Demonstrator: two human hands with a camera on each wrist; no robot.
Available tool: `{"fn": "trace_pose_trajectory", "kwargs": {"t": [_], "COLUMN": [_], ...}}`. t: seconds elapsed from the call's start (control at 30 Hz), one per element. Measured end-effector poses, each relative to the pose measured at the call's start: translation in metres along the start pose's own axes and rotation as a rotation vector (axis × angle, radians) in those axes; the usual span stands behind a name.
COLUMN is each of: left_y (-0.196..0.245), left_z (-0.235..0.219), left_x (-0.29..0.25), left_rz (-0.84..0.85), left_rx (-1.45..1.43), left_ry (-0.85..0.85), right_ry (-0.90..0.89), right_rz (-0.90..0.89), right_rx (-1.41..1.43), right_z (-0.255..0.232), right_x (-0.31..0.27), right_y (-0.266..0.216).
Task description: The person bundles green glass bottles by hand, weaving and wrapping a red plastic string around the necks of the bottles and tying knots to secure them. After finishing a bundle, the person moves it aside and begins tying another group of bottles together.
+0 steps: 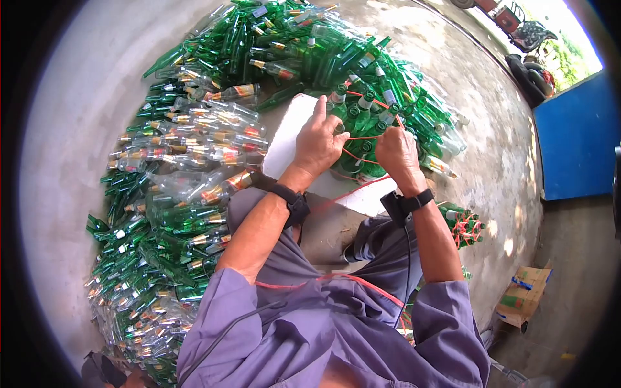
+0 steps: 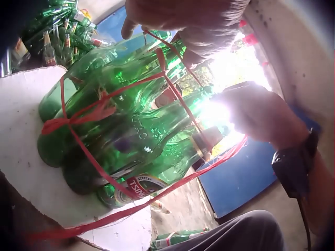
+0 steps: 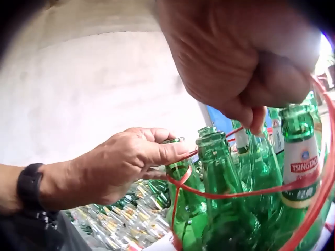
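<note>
Pinching red twine [image 2: 149, 202] in left hand [image 1: 317, 145], gripping more in curled right hand [image 1: 396, 155], probably to keep loop taut round green bottles [image 2: 125, 130]. Stood upright on white board [image 1: 283, 137], likely for easy reach round necks. Can't make out right grip in left wrist view, too much glare [image 2: 214, 112]; can't see lower ends in right wrist view, cut off.

Right wrist view: "TSINGTAO" in white on red, neck label [image 3: 302, 166] of a green bottle [image 3: 299, 130]; dark characters beneath, too blurred to read. Left wrist view: "TSING" legible on another bottle's label [image 2: 140, 185], remainder unclear.
</note>
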State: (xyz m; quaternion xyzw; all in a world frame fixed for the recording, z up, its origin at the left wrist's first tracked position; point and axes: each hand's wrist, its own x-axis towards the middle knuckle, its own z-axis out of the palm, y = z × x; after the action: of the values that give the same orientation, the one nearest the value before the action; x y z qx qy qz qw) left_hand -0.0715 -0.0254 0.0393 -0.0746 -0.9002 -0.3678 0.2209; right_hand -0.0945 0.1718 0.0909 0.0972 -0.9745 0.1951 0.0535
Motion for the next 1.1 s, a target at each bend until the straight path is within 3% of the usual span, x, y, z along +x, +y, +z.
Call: {"fn": "trace_pose_trajectory", "kwargs": {"t": [0.13,0.33,0.47,0.53,0.67,0.73,0.8,0.83,1.0,1.07,1.1], "left_y": [0.002,0.006,0.002,0.003,0.005,0.005,0.009,0.012,0.049,0.054,0.055], "left_z": [-0.003,-0.001,0.003,0.003,0.003,0.003,0.003,0.001,-0.019,-0.015,-0.013], "left_x": [0.001,0.001,-0.001,-0.001,-0.001,0.0,0.0,-0.001,-0.006,-0.002,0.001], "left_rz": [-0.01,0.005,-0.01,-0.032,-0.016,-0.006,0.021,0.044,0.292,0.35,0.35], "left_rx": [0.035,0.01,0.043,0.007,0.007,-0.001,0.01,0.064,0.241,0.179,0.098], "left_ry": [-0.018,0.024,0.012,0.01,0.025,0.026,0.038,0.064,0.139,0.111,-0.029], "right_ry": [0.048,0.098,0.162,0.138,0.13,0.212,0.237,0.122,0.07,0.027,0.021], "right_rz": [-0.051,0.082,0.116,0.264,0.449,0.42,0.514,0.616,0.739,0.817,0.875], "right_rx": [-0.101,0.007,0.207,0.518,0.747,0.908,1.141,1.202,1.347,1.383,1.394], "right_z": [-0.002,0.021,0.045,0.049,0.062,0.091,0.1,0.099,0.101,0.101,0.102], "right_x": [-0.02,-0.056,-0.065,-0.07,-0.079,-0.082,-0.084,-0.083,-0.077,-0.076,-0.076], "right_y": [-0.009,-0.007,0.006,0.005,0.002,0.014,0.015,0.02,0.022,0.02,0.02]}}
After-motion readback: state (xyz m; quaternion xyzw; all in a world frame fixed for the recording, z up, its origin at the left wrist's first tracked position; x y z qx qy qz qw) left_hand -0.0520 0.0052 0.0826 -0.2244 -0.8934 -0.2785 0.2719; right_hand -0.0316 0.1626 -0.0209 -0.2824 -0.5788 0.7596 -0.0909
